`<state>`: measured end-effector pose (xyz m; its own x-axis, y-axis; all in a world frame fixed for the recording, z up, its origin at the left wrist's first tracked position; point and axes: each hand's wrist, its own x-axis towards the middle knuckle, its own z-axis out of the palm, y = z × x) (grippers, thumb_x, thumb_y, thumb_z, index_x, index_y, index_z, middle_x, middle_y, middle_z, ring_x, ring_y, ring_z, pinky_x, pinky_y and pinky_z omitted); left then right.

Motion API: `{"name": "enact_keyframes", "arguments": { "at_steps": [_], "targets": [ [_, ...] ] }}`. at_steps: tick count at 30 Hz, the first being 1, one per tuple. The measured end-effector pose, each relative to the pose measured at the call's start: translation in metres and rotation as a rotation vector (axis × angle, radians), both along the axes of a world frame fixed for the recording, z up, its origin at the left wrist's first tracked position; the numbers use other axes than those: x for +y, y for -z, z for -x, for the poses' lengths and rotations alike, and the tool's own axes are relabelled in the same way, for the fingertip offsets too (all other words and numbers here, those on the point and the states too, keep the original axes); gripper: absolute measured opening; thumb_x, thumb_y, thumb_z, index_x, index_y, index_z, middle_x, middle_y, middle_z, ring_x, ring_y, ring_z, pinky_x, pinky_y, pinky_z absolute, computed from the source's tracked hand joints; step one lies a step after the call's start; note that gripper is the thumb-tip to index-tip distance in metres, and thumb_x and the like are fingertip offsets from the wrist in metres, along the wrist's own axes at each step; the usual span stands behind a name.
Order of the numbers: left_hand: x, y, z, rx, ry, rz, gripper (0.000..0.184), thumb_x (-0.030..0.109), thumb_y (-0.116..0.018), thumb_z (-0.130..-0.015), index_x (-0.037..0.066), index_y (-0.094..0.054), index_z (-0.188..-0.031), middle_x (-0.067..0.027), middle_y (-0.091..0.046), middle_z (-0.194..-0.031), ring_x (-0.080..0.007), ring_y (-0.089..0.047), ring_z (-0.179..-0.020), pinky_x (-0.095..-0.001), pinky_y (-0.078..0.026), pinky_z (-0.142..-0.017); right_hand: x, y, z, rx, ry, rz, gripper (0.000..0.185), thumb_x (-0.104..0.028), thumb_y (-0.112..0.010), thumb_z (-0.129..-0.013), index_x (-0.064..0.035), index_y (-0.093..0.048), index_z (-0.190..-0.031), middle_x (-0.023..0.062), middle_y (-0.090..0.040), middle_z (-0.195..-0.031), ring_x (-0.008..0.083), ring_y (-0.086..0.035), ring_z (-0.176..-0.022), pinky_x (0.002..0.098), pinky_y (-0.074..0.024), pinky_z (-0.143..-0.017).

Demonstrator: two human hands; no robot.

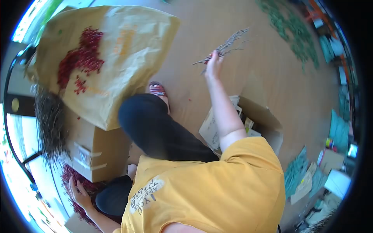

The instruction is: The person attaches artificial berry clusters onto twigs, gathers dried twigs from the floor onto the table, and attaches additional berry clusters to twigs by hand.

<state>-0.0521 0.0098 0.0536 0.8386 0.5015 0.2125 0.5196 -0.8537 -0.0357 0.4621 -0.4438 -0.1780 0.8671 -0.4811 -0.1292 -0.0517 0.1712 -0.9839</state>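
My right hand (214, 65) is stretched forward over the floor, its fingers closed round a bundle of thin bare twigs (230, 44). A bit of red shows at the fingers. Down at the left, my left hand (79, 193) rests at a heap of red berries (72, 173), fingers somewhat spread; nothing is visibly gripped. Beyond my knee, a flat brown paper bag (132, 66) carries a cluster of red berries (91, 48). The bag lies over a cardboard box (110, 151). A thick bunch of dark twigs (50, 124) hangs at the box's left side.
An open cardboard box (258, 110) with packets inside stands under my right arm. Green leafy sprigs (297, 37) are spread on the floor (182, 54) at upper right. Wrapped greenish bundles (297, 171) and boxes line the right edge. A metal frame (7, 83) stands at the left.
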Motion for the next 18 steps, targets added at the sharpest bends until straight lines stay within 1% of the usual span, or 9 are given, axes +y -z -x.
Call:
{"name": "enact_keyframes", "arguments": {
  "at_steps": [1,3,5,7,10,13,15,16,18],
  "targets": [
    [-0.005,0.0,0.005,-0.056,-0.008,-0.004,0.028,0.012,-0.054,-0.091,-0.001,-0.058,-0.115,-0.0159,-0.062,-0.112,-0.0317,-0.057,-0.105,-0.0455,-0.03,-0.107,0.012,-0.049,0.009,-0.051,-0.11,-0.005,0.026,-0.029,-0.044,-0.095,-0.0043,-0.044,-0.09,0.0054,-0.052,-0.077,0.0166,-0.051,-0.068,0.0289,-0.0418,-0.062],
    [-0.009,0.002,0.022,-0.104,0.004,-0.048,0.027,0.01,-0.057,-0.088,0.0,-0.059,-0.113,-0.0143,-0.063,-0.11,-0.0298,-0.059,-0.103,-0.047,-0.031,-0.106,0.043,-0.108,0.01,-0.233,-0.3,0.093,0.019,-0.023,-0.045,-0.096,-0.004,-0.046,-0.094,0.0053,-0.054,-0.079,0.016,-0.052,-0.072,0.0272,-0.0422,-0.064],
    [-0.018,0.003,0.031,-0.185,0.012,-0.081,0.027,0.009,-0.06,-0.085,0.0,-0.06,-0.111,-0.013,-0.064,-0.108,-0.0278,-0.06,-0.103,-0.0476,-0.032,-0.105,0.084,-0.161,0.018,-0.544,-0.525,0.349,0.011,-0.019,-0.048,-0.096,-0.0088,-0.049,-0.094,-0.0017,-0.049,-0.076,0.0052,-0.047,-0.067,0.0221,-0.0403,-0.058],
    [-0.021,0.013,0.046,-0.248,-0.058,-0.044,0.028,0.009,-0.062,-0.083,0.002,-0.061,-0.109,-0.0124,-0.064,-0.107,-0.0267,-0.06,-0.103,-0.047,-0.032,-0.106,0.136,-0.212,0.037,-0.714,-0.701,0.556,0.012,-0.017,-0.049,-0.096,-0.0043,-0.05,-0.097,0.0028,-0.054,-0.08,0.0111,-0.052,-0.067,0.0253,-0.0416,-0.06],
    [-0.024,0.044,0.067,-0.336,-0.127,0.039,0.027,0.009,-0.063,-0.081,0.003,-0.062,-0.107,-0.0114,-0.065,-0.104,-0.026,-0.06,-0.101,-0.0471,-0.032,-0.105,0.225,-0.257,0.056,-1.117,-0.777,0.834,0.016,-0.017,-0.051,-0.095,-0.001,-0.05,-0.099,0.01,-0.057,-0.084,0.0222,-0.056,-0.068,0.0311,-0.0438,-0.062],
    [-0.016,0.064,0.083,-0.415,-0.209,0.072,0.027,0.009,-0.063,-0.081,0.003,-0.062,-0.107,-0.0114,-0.066,-0.101,-0.0256,-0.062,-0.098,-0.0463,-0.035,-0.104,0.316,-0.306,0.103,-1.329,-0.871,0.846,0.016,-0.015,-0.053,-0.093,-0.0003,-0.05,-0.099,0.0149,-0.057,-0.084,0.0319,-0.056,-0.073,0.0367,-0.0445,-0.066],
    [-0.01,0.061,0.088,-0.527,-0.262,0.095,0.027,0.009,-0.063,-0.081,0.003,-0.062,-0.107,-0.0116,-0.066,-0.101,-0.0259,-0.062,-0.096,-0.0458,-0.036,-0.102,0.376,-0.329,0.13,-1.507,-0.887,0.814,0.013,-0.012,-0.055,-0.091,-0.0016,-0.052,-0.097,0.0146,-0.057,-0.084,0.0336,-0.056,-0.078,0.039,-0.0441,-0.07],
    [-0.006,0.059,0.09,-0.585,-0.28,0.075,0.025,0.009,-0.063,-0.082,0.003,-0.063,-0.106,-0.0111,-0.067,-0.095,-0.0264,-0.064,-0.091,-0.0443,-0.04,-0.099,0.407,-0.336,0.142,-1.584,-0.891,0.787,0.013,-0.012,-0.056,-0.09,-0.0023,-0.052,-0.097,0.0139,-0.057,-0.085,0.0333,-0.055,-0.081,0.0399,-0.0435,-0.072],
    [0.0,0.061,0.094,-0.608,-0.318,0.128,0.025,0.009,-0.063,-0.082,0.003,-0.063,-0.106,-0.0105,-0.068,-0.091,-0.0264,-0.064,-0.088,-0.0435,-0.042,-0.096,0.466,-0.344,0.167,-1.701,-0.89,0.781,0.012,-0.009,-0.059,-0.084,-0.006,-0.054,-0.095,0.0108,-0.058,-0.087,0.0315,-0.055,-0.087,0.0403,-0.0437,-0.076]
  ]
}}
